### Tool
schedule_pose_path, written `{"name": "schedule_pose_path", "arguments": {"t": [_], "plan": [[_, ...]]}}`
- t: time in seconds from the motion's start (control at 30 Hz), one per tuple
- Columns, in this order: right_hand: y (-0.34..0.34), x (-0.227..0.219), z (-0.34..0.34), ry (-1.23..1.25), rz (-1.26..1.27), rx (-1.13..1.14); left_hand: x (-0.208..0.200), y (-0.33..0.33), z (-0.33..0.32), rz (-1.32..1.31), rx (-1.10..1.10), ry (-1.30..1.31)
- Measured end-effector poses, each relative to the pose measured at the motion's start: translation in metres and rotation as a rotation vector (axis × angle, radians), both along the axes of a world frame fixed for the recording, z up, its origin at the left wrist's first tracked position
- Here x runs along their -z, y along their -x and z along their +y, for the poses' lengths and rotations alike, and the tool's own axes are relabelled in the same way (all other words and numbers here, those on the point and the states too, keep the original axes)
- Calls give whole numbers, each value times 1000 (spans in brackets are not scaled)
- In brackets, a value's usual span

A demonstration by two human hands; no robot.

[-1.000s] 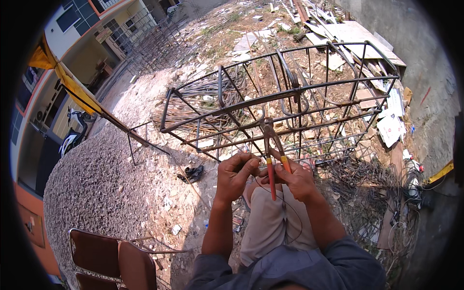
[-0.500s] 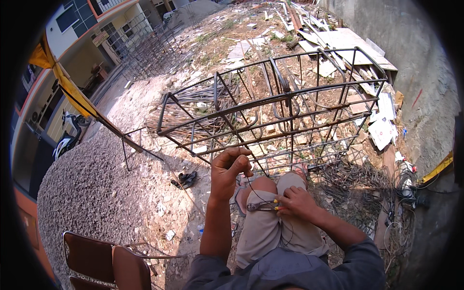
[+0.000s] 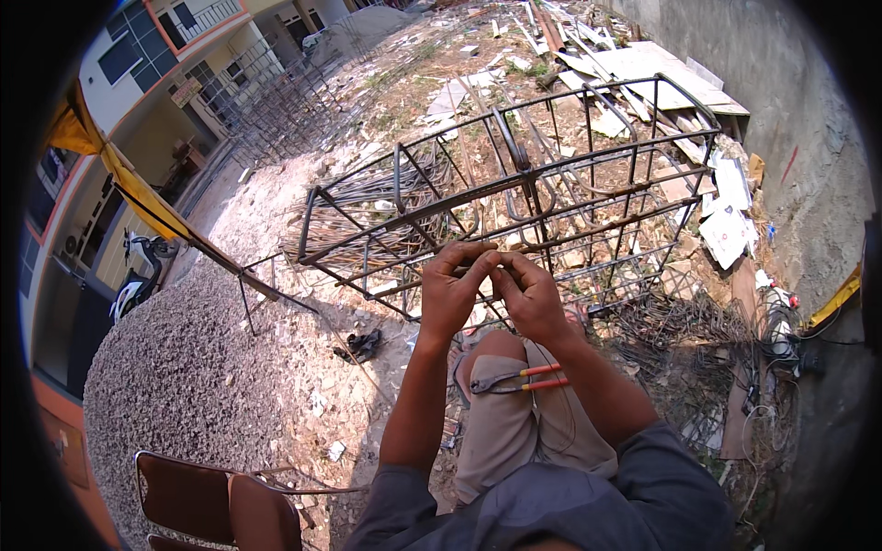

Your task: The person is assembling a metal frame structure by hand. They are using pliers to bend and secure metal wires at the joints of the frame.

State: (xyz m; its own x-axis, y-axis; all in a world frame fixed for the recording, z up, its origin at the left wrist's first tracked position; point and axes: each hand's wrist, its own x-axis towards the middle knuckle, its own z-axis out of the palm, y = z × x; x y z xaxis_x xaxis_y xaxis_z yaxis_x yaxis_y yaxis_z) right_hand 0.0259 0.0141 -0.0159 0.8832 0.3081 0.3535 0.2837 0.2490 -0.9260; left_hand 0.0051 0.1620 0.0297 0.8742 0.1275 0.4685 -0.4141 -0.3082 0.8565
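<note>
My left hand [image 3: 455,286] and my right hand [image 3: 530,296] are raised in front of me, thumbs and fingertips pinched together where they meet. Both are closed on a thin wire, mostly hidden by the fingers; a fine strand shows lower down by my right forearm. Across my thighs lies a pair of pincers [image 3: 516,378] with orange-red handles, its dark jaws toward the left. Just beyond my hands stands a long rebar cage [image 3: 588,165] of dark bars and rectangular stirrups, which they overlap in the view.
Left are a gravel heap [image 3: 184,395] and a brown chair [image 3: 188,496]. A pile of rebar rods [image 3: 367,220] lies behind the cage, and tangled wire [image 3: 680,331] to its right. Boards [image 3: 671,78] lean near a concrete wall [image 3: 818,184]. A motorbike [image 3: 138,266] stands far left.
My right hand has let go of the pincers, leaving them on my lap, and has risen to meet my left hand. The left has moved slightly up and right.
</note>
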Motion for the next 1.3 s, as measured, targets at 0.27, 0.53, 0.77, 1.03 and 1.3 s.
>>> {"name": "schedule_pose_path", "arguments": {"t": [0.27, 0.53, 0.77, 1.03, 1.3], "plan": [[8, 0, 17, -329, 236, -89, -12, -7, 5, -9, -118, -301], [5, 10, 20, -267, 95, 21, -4, -10, -7, -61, -250, -337], [-9, 9, 16, -158, 104, 79, -11, -9, -6, -166, -324, -517], [-63, -15, 36, -75, -222, 327, -77, -51, 21, -471, -305, -855], [-79, -18, 26, -22, -167, 279, -68, -68, 23, 2, -215, -1001]]}}
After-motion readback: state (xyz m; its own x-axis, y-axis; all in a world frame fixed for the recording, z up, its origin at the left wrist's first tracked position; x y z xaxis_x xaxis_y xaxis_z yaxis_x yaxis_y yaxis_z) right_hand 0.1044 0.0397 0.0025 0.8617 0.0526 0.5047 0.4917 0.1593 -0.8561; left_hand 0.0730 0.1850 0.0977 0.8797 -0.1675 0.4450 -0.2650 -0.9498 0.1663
